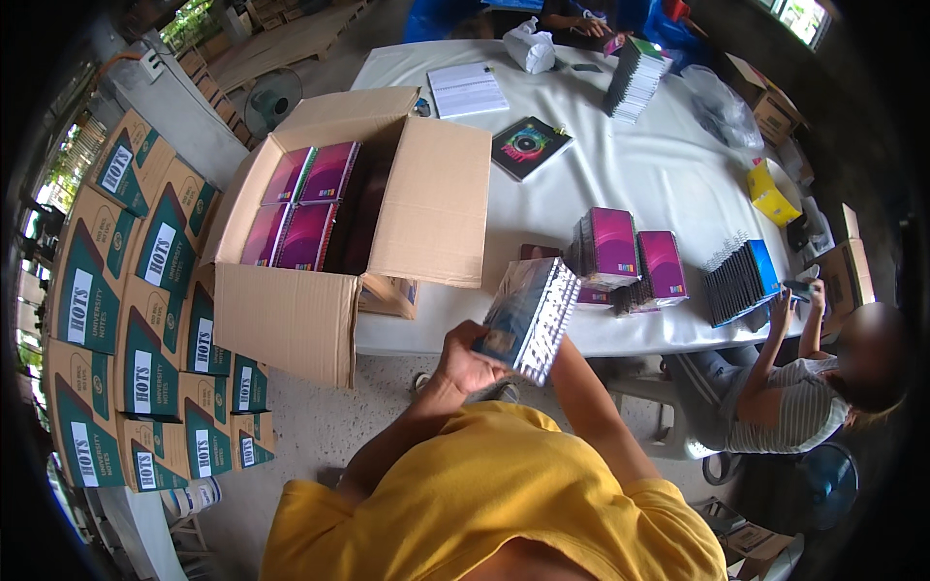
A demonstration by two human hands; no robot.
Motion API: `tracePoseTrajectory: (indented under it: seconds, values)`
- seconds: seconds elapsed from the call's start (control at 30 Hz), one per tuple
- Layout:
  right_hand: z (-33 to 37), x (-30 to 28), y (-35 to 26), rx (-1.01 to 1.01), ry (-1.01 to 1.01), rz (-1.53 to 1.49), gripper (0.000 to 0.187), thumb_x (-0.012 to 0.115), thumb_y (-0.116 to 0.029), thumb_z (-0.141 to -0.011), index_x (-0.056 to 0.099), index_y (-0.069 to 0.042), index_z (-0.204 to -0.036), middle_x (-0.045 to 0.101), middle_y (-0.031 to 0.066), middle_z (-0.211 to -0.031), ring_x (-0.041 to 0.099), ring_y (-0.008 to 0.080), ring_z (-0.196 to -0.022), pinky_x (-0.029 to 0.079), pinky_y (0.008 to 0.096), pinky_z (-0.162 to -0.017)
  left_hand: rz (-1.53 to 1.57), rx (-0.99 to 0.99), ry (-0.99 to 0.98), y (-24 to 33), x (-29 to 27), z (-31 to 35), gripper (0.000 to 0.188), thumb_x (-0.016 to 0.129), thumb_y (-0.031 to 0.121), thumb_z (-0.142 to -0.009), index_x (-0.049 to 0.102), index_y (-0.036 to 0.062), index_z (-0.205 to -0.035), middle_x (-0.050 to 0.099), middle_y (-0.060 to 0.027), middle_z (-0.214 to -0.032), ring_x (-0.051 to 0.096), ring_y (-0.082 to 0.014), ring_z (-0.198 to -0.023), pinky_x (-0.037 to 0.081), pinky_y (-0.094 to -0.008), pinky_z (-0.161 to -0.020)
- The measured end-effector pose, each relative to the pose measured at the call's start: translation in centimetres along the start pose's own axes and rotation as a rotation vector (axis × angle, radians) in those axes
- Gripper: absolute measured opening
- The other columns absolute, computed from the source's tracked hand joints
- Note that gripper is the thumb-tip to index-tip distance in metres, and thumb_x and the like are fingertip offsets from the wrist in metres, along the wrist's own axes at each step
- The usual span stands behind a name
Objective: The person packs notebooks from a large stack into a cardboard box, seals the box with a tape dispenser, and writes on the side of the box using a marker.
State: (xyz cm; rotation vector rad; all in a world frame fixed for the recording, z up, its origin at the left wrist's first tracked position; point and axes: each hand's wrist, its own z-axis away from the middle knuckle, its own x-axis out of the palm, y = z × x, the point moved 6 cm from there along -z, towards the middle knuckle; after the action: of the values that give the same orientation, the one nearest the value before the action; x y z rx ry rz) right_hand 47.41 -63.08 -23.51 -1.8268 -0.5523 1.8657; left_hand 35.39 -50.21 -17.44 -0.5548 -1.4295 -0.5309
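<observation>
A stack of spiral notebooks (526, 324) with a dark cover is held tilted in front of me, its pale page edges and wire binding toward the right. My left hand (462, 358) is closed around its lower left corner, the thumb on the cover. My right forearm (596, 402) reaches up behind the stack, which hides the right hand and its fingers. Beyond the stack on the table lie piles of purple notebooks (612, 247). To the left, an open cardboard box (431, 203) has more purple notebooks (308, 232) packed in rows.
Green-and-brown cartons (145, 368) are piled at the left. On the white-covered table (426, 329) are a black notebook (531, 147), papers (467, 89), a tall notebook stack (636, 82) and blue notebooks (744, 281). A person (785, 397) sits at right; another (581, 19) is across the table.
</observation>
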Motion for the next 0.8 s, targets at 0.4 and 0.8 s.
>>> tracePoseTrajectory:
  seconds: [0.4, 0.8]
  values:
    - [4.0, -8.6, -10.4, -0.148, -0.701, -2.258, 0.081, 0.070, -0.041, -0.071, 0.045, -0.002, -0.137, 0.055, 0.0192, -0.130, 0.054, 0.0335, -0.120, 0.042, 0.0519, -0.103, -0.152, -0.023, -0.564, 5.0, 15.0, 7.3, 0.066, 0.067, 0.027, -0.088, 0.037, -0.0001, -0.140, 0.039, -0.0224, -0.132, 0.052, -0.0347, -0.111, 0.052, -0.0498, -0.090]
    - [-2.2, -12.3, -41.3, -0.585, -0.216, 0.068, 0.067, 0.046, -0.045, -0.084, 0.048, -0.009, -0.140, 0.042, 0.0266, -0.143, 0.053, 0.0323, -0.122, 0.044, 0.0433, -0.096, -0.155, 0.466, -0.550, 17.3, 16.2, 18.7, 0.059, 0.060, 0.035, -0.091, 0.038, 0.0064, -0.138, 0.042, -0.0140, -0.127, 0.048, -0.0275, -0.105, 0.048, -0.0456, -0.085]
